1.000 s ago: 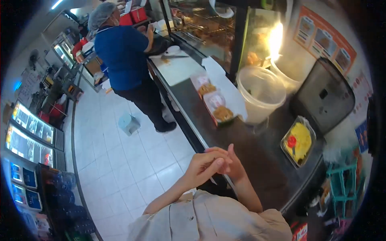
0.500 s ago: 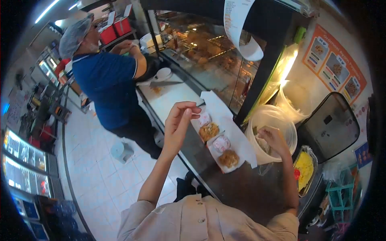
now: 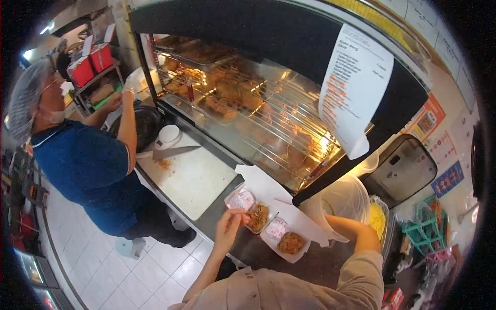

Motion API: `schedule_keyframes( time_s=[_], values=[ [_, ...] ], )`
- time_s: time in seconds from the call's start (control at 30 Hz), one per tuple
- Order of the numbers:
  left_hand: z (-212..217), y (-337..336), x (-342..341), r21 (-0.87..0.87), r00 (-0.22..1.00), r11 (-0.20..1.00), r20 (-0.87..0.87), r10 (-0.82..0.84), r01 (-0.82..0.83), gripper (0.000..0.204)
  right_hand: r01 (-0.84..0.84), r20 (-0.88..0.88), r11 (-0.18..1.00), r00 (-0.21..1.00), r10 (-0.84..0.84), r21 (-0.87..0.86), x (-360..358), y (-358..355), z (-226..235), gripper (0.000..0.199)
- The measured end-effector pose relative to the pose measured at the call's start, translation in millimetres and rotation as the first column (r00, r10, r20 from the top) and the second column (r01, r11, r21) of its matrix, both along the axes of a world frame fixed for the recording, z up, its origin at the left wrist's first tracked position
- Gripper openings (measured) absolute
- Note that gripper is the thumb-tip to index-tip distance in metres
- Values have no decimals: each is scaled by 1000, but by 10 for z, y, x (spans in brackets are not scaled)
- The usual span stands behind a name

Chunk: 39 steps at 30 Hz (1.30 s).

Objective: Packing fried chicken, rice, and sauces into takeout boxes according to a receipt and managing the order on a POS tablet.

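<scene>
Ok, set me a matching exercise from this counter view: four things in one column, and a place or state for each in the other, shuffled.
Things:
1. left hand
2. cleaver
3. paper sheet
4. clear plastic tub

Places or states:
A. hanging from the top of the heated food display
B. lying on the white cutting board
C. at the near edge of an open white meal box
D. standing to the right of the two meal boxes

Pairs: 1-C, 2-B, 3-A, 4-D
</scene>
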State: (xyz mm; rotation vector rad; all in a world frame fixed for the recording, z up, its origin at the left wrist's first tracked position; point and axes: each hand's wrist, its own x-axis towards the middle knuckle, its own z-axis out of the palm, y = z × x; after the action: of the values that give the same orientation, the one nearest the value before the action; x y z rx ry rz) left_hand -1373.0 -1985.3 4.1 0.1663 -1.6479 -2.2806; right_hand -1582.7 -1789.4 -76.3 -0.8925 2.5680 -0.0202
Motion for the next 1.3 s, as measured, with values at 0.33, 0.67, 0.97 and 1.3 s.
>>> schedule_keyframes(
  time_s=[0.33, 0.67, 0.97, 1.3],
  values=[
    [-392, -562, -130, -18, 987, 1000, 159, 4, -1, 18, 303, -52, 949, 950, -309, -92, -399, 1369, -65, 22],
    [-233, -103, -584, -108, 942, 938, 106, -319, 330, 16, 338, -79, 627, 838, -540, -702, -106, 2055, 600, 18],
    [-139, 529, -775, 1, 864, 864, 11, -503, 503, 24, 590, 512, 54, 739, -438, -805, 1231, 710, 1323, 13],
    [-646, 96, -1072, -624, 994, 780, -50, -97, 45, 32, 520, 208, 174, 594, -777, -836, 1581, 329, 232, 27]
  ],
)
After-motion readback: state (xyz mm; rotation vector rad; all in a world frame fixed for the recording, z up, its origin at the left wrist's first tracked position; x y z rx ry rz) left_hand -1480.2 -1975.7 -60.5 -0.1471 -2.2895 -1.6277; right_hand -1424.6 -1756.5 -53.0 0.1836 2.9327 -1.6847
